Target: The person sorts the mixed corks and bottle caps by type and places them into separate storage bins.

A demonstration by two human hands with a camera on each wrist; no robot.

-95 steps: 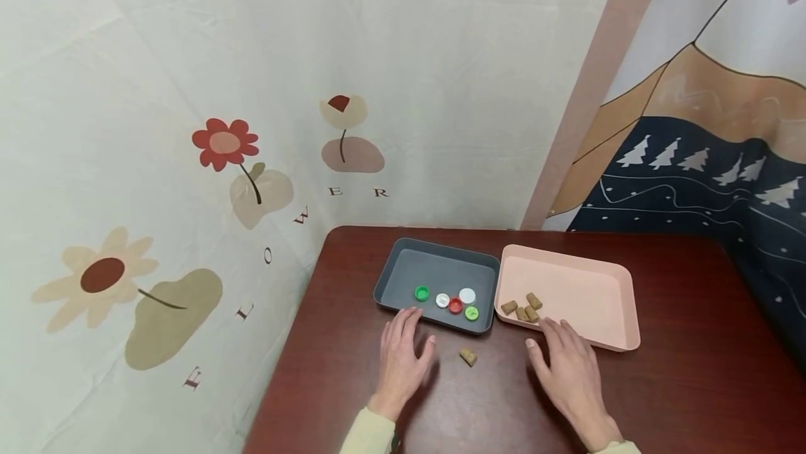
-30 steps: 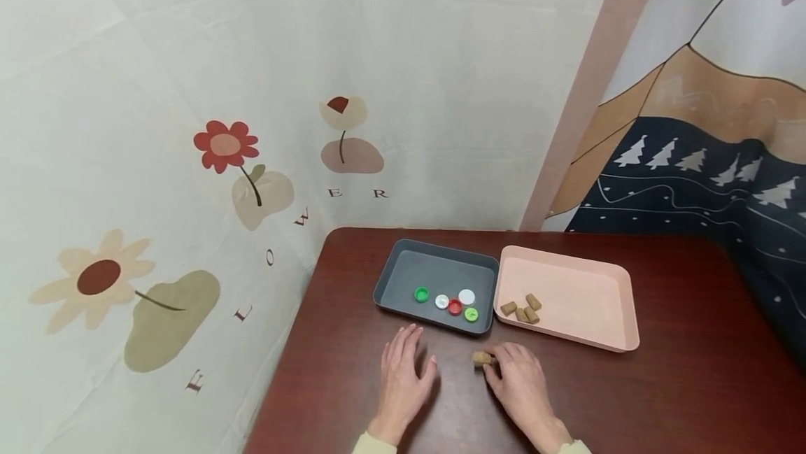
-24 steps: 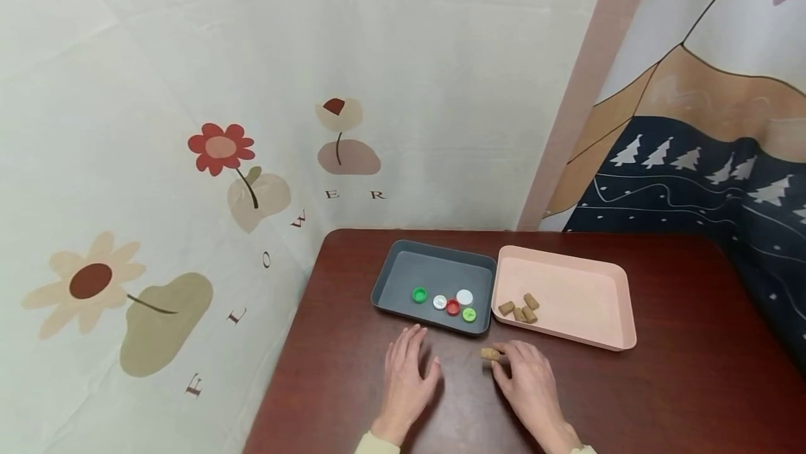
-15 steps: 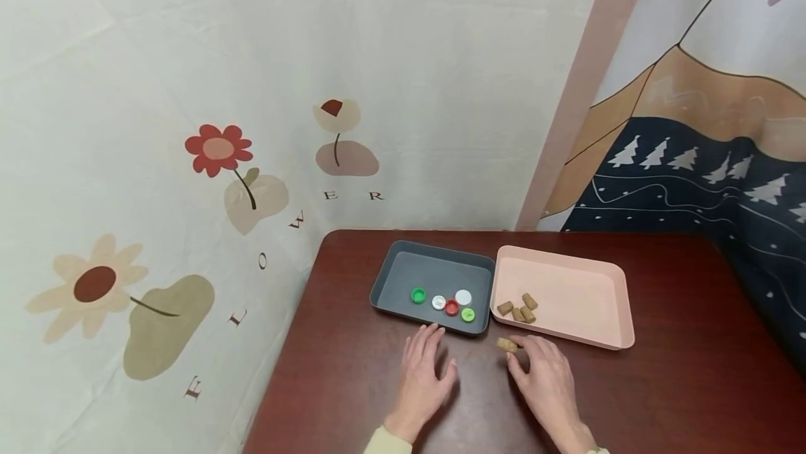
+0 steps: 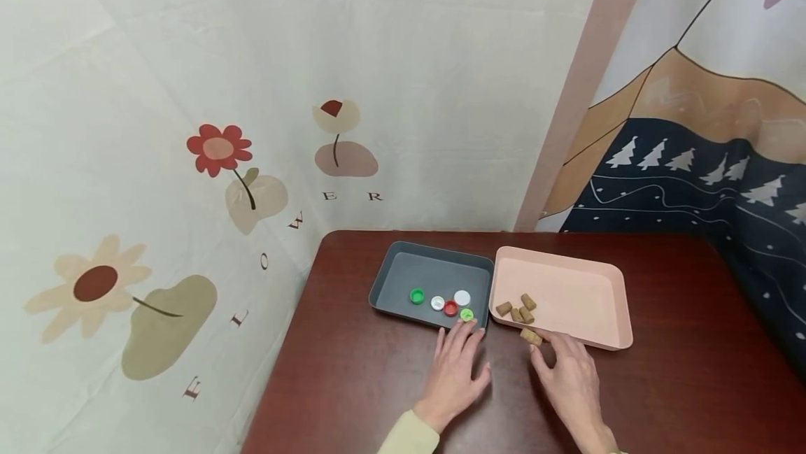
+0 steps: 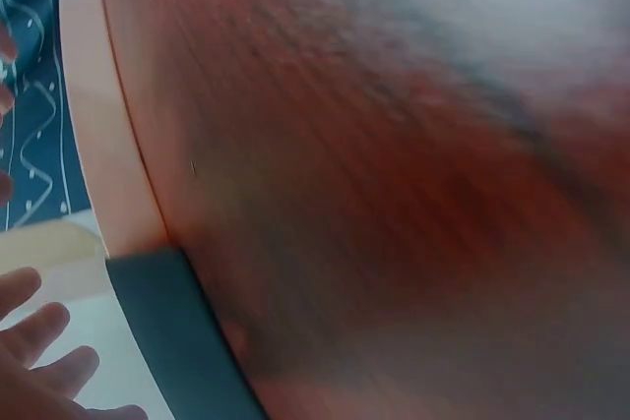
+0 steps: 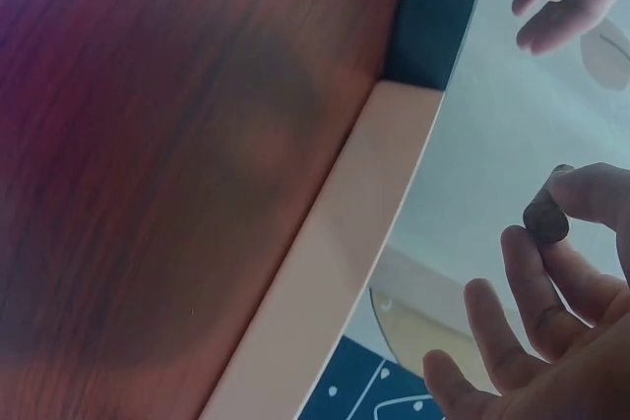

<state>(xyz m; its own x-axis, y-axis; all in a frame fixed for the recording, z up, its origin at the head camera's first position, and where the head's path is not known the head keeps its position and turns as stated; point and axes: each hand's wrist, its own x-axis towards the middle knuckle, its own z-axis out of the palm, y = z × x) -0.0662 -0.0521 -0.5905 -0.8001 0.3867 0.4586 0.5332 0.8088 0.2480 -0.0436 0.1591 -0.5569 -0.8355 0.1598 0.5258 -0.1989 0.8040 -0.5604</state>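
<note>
My right hand [image 5: 569,373] pinches a brown cork [image 5: 531,336] between thumb and fingertips, close over the front rim of the pink tray [image 5: 582,300]. In the right wrist view the cork [image 7: 547,211] shows end-on at the fingertips. Inside the pink tray's left front corner lie several more corks [image 5: 522,312]. My left hand [image 5: 452,378] holds nothing, its fingers spread; the fingertips overlap the front right rim of the dark grey tray [image 5: 415,268], just below a lime green bottle cap [image 5: 467,315]. The left wrist view shows that hand's fingers [image 6: 34,331] apart.
Several other bottle caps lie in the grey tray, among them a green cap [image 5: 417,296], a red cap [image 5: 450,308] and a white cap [image 5: 462,298]. Both trays stand side by side on a brown table [image 5: 340,370]. A printed curtain [image 5: 441,90] hangs behind it.
The right hand took hold of the cork that lay on the table and carried it right and away from me, to the pink tray's rim. The left hand has shifted right.
</note>
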